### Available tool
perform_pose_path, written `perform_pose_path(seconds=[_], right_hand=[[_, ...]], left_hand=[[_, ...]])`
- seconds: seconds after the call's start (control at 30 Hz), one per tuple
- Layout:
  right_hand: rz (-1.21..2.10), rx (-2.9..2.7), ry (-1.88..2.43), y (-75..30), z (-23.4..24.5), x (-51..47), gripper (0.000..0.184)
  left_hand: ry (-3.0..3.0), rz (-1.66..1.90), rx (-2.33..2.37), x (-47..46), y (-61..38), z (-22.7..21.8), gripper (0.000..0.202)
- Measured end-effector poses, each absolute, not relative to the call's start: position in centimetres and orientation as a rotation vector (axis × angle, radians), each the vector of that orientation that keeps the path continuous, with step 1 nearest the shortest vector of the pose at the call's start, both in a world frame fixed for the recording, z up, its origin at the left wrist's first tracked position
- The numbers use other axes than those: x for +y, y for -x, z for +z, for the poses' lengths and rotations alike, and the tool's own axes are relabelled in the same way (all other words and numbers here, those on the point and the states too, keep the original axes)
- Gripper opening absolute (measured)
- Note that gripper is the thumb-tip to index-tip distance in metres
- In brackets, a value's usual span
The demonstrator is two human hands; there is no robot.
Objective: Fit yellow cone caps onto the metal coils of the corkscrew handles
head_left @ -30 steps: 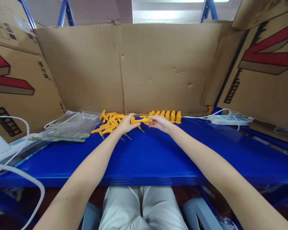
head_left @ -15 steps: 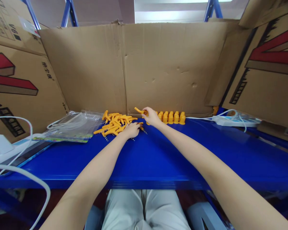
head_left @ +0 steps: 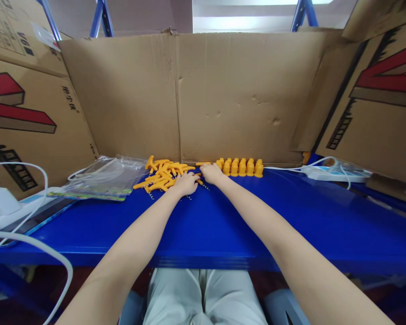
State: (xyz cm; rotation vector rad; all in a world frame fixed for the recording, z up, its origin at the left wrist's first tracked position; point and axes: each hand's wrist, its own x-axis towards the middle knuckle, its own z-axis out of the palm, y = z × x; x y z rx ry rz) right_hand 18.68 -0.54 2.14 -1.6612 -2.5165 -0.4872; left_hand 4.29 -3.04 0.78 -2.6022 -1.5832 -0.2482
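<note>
A loose pile of yellow corkscrews (head_left: pixel 160 175), T-handled with metal spirals, lies on the blue table. My left hand (head_left: pixel 186 184) rests at the pile's right edge, its fingers closed on a corkscrew (head_left: pixel 200 182) whose spiral points out to the right. Just beyond it, my right hand (head_left: pixel 211 173) is low at the table with bent fingers around another yellow corkscrew; only its handle (head_left: pixel 203 163) shows behind the fingers. To the right, bell-shaped yellow pieces (head_left: pixel 242 169) stand upright in rows.
Cardboard (head_left: pixel 243 90) walls the back, with printed boxes (head_left: pixel 20 135) at both sides. Clear plastic bags (head_left: pixel 104 178) lie left of the pile. White power strips (head_left: pixel 338 172) and cables (head_left: pixel 59 255) lie towards both ends of the blue table (head_left: pixel 203 225).
My right hand has come down to the table, and the yellow handle it held raised and tilted now lies level behind its fingers. My left hand has barely moved.
</note>
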Motion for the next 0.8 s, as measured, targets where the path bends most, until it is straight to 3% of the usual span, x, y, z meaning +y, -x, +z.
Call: perform_pose_path(seconds=[0.23, 0.8], right_hand=[[-0.234, -2.465, 1.672, -20.1, 3.3, 0.2, 0.034], [-0.347, -2.297, 1.844, -25.9, 3.8, -2.4, 0.037]], left_hand=[[2.625, -0.289, -1.587, -3.0, -4.2, 0.7, 0.044], [2.53, -0.316, -1.725, -2.5, -3.8, 0.6, 0.051]])
